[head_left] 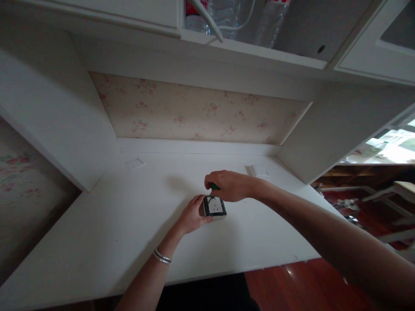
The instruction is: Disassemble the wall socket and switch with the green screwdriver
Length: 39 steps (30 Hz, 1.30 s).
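Note:
A wall socket [215,206] with a white centre and a dark frame sits on a box on the white desk, its slots facing up. My left hand [193,214] is closed around the box's left side, thumb at the near edge and fingers at the far edge. Above the socket, my right hand [228,185] grips the green handle of a screwdriver [214,187]. Its shaft points down at the socket's upper left part; whether the tip touches a screw is too small to tell.
On the desk [145,216], a white frame-like piece [136,163] lies at the back left and a white plate [259,171] at the back right. An overhead cabinet holds plastic bottles [223,17], with a white cable [207,19] hanging out. Side panels flank the desk.

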### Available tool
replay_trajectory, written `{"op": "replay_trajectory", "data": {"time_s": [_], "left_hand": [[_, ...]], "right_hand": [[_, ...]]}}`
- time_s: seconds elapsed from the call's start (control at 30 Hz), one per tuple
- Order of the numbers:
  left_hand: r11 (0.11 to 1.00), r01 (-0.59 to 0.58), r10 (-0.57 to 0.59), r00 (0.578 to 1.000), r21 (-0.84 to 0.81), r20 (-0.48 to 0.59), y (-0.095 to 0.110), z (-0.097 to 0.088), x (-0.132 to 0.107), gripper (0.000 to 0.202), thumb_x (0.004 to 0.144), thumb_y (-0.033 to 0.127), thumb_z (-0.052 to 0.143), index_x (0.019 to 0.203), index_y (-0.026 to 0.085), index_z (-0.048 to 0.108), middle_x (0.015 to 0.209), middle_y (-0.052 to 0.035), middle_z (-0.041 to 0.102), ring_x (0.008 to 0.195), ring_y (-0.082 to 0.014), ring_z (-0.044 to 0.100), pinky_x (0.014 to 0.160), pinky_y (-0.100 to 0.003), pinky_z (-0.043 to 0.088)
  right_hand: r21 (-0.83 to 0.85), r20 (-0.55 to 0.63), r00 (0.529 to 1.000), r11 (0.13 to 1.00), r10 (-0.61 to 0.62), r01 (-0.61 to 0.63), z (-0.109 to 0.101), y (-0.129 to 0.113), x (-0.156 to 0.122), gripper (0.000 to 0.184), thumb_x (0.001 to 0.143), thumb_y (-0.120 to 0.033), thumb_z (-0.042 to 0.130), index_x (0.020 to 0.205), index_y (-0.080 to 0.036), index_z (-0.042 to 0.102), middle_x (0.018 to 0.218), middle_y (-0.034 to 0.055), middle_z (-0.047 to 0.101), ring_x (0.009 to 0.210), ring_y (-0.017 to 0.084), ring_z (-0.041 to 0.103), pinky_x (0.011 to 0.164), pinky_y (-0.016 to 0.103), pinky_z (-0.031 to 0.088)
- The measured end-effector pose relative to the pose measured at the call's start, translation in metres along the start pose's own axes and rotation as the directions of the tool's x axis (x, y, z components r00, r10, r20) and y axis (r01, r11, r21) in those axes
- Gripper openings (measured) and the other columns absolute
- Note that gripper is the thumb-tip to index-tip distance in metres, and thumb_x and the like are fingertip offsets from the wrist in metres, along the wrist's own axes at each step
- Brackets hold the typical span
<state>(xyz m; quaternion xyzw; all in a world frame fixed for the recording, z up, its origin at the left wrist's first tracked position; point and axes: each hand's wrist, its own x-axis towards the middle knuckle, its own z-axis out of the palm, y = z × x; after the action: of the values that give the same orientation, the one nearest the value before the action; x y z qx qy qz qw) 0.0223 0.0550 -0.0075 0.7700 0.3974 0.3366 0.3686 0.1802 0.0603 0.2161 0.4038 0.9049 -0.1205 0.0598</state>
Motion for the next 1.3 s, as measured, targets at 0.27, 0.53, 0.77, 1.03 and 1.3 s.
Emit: {"op": "replay_trajectory", "data": {"time_s": [0.27, 0.53, 0.77, 1.03, 1.3], "left_hand": [[1.0, -0.028, 0.028, 1.0, -0.014, -0.015, -0.001, 0.001, 0.001, 0.077, 0.061, 0.034, 0.083, 0.128, 0.022, 0.049, 0.13, -0.0101, 0.053, 0.12, -0.0289, 0.049, 0.105, -0.043, 0.037], [0.999, -0.026, 0.025, 0.999, -0.041, -0.021, 0.001, -0.001, 0.0, 0.076, 0.061, 0.03, 0.082, 0.129, 0.023, 0.048, 0.13, -0.0093, 0.053, 0.119, -0.0294, 0.049, 0.104, -0.044, 0.038], [0.999, -0.012, 0.011, 1.0, -0.035, -0.029, -0.001, 0.001, 0.002, 0.078, 0.058, 0.033, 0.084, 0.128, 0.022, 0.05, 0.13, -0.0102, 0.053, 0.119, -0.0305, 0.049, 0.104, -0.046, 0.038], [0.998, -0.036, 0.035, 0.999, -0.052, -0.028, -0.004, 0.0, 0.002, 0.08, 0.059, 0.034, 0.083, 0.13, 0.023, 0.048, 0.128, -0.0093, 0.054, 0.118, -0.0284, 0.05, 0.103, -0.044, 0.039], [0.999, -0.018, 0.016, 0.999, -0.044, -0.038, -0.006, 0.002, 0.001, 0.081, 0.058, 0.035, 0.084, 0.129, 0.022, 0.049, 0.131, -0.0114, 0.052, 0.12, -0.0305, 0.048, 0.106, -0.047, 0.036]], "right_hand": [[-0.144, -0.026, 0.973, 0.962, 0.23, -0.232, -0.002, 0.0, 0.002, 0.043, 0.092, -0.046, 0.043, 0.117, -0.013, 0.054, 0.105, 0.0178, 0.065, 0.089, 0.028, 0.063, 0.068, 0.034, 0.044], [-0.114, 0.055, 0.994, 0.99, 0.091, -0.084, -0.007, -0.008, 0.008, 0.028, 0.087, -0.018, 0.047, 0.114, -0.016, 0.054, 0.111, 0.014, 0.062, 0.084, 0.023, 0.063, 0.064, 0.03, 0.043], [-0.063, -0.029, 0.989, 0.987, 0.145, -0.146, -0.002, -0.008, 0.014, 0.039, 0.092, -0.043, 0.043, 0.115, -0.015, 0.055, 0.1, 0.0147, 0.067, 0.086, 0.025, 0.063, 0.065, 0.031, 0.043], [-0.035, 0.053, 0.999, 0.999, -0.012, 0.013, -0.006, -0.014, 0.017, 0.038, 0.083, -0.016, 0.048, 0.12, -0.017, 0.053, 0.122, 0.0125, 0.061, 0.096, 0.022, 0.062, 0.072, 0.029, 0.045], [-0.177, -0.064, 0.989, 0.974, 0.13, -0.14, -0.001, -0.013, 0.02, 0.03, 0.094, -0.025, 0.036, 0.111, -0.013, 0.058, 0.104, 0.0163, 0.064, 0.085, 0.025, 0.065, 0.067, 0.034, 0.046]]}}
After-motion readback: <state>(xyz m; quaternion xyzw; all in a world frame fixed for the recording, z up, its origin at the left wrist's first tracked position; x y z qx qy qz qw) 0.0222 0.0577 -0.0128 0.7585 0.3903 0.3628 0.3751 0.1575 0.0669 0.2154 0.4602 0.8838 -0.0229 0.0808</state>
